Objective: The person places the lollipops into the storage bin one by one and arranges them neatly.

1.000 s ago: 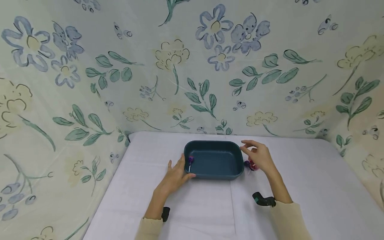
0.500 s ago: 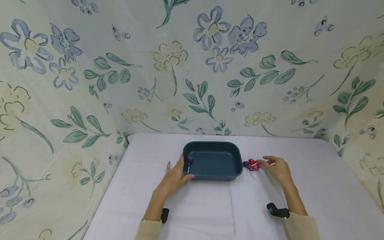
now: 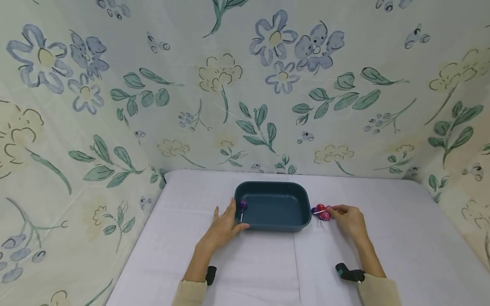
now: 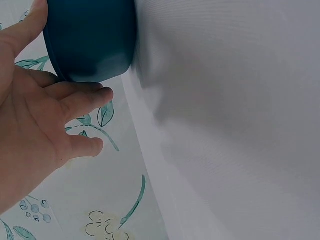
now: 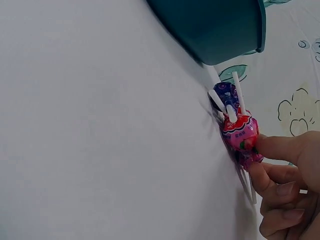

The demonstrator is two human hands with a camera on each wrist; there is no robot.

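A dark teal rectangular tray lies on the white table. Inside its left end is one purple-wrapped lollipop with a white stick. My left hand rests against the tray's front left corner, thumb at the front rim and the other fingers spread along the left end wall. Beside the right end of the tray lies a small bunch of red, pink and purple lollipops. My right hand pinches a pink-wrapped lollipop from the bunch between thumb and fingertip, its stick pointing toward the tray.
White cloth covers the table. A floral curtain rises behind it and along both sides. Each wrist carries a small black camera, the right one standing out above the cloth.
The right hand has gone from beside the tray's right rim to the right side of the bunch, then closed on a pink lollipop. The left hand and tray stay put.
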